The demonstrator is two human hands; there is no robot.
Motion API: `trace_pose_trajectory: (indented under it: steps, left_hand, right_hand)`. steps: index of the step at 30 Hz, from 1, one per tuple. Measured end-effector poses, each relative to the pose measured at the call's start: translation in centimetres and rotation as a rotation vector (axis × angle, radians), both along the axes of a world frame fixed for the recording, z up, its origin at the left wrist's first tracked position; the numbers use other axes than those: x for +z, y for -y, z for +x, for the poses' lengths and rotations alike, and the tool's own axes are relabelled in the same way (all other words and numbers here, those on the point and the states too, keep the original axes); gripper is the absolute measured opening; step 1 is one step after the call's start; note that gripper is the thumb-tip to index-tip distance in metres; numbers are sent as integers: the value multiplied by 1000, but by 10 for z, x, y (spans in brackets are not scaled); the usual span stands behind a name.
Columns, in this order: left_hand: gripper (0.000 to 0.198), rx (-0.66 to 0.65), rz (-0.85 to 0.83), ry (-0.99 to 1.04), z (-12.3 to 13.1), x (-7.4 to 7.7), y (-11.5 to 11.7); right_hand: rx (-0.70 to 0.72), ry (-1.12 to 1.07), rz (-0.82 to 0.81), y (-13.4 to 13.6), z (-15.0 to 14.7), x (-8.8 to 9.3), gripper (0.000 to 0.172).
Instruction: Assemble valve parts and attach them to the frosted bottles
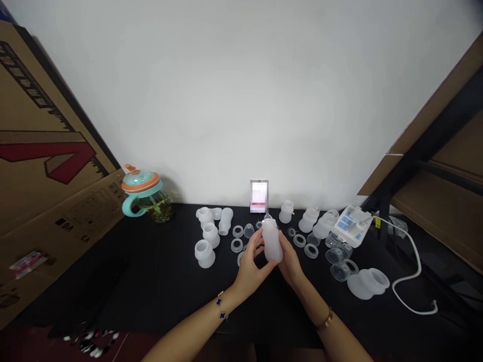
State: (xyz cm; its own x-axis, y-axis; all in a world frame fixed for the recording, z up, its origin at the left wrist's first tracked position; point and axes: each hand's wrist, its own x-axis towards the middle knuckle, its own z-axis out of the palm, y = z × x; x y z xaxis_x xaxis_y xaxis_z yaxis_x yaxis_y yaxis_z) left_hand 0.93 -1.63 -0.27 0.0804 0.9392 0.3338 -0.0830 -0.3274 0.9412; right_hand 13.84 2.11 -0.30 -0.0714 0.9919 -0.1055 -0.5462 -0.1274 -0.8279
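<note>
Both my hands meet over the middle of a black table (162,281) and hold a white translucent bottle (271,242) upright. My left hand (252,265) wraps its lower left side, thumb and fingers closed on it. My right hand (291,262) grips its right side from behind. A small clear nipple part (267,217) sits at the bottle's top. Several more white bottles (210,234) stand to the left. Clear rings (305,244) and caps (248,230) lie scattered round my hands.
A teal and orange lidded cup (145,198) stands at the back left beside large cardboard boxes (45,166). At the right lie a white device (350,226) with a white cable (411,274), a big white bottle (368,283) on its side and wooden shelving (441,166).
</note>
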Motion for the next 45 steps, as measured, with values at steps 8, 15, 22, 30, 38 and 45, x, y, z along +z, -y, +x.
trace_pose_trajectory:
  steps: [8, 15, 22, 30, 38, 45]
  left_hand:
    - [59, -23, -127, 192, 0, 2, -7]
    - [57, 4, -145, 213, 0, 3, -9]
    - [58, 10, -158, 222, -2, 4, -11]
    - [57, -9, -195, 264, -3, 6, -11]
    - [57, -5, -218, 247, -3, 5, -11]
    - [57, -11, -235, 226, -2, 3, -9]
  right_hand:
    - [67, 51, 108, 1, 0, 3, 38]
    - [81, 91, 100, 2, 1, 5, 42]
    - [100, 97, 99, 4, 3, 11, 39]
    - [92, 147, 77, -3, 8, 8, 36]
    - [-428, 1025, 383, -13, 50, 29, 41]
    - [-617, 1677, 101, -20, 87, 27, 30]
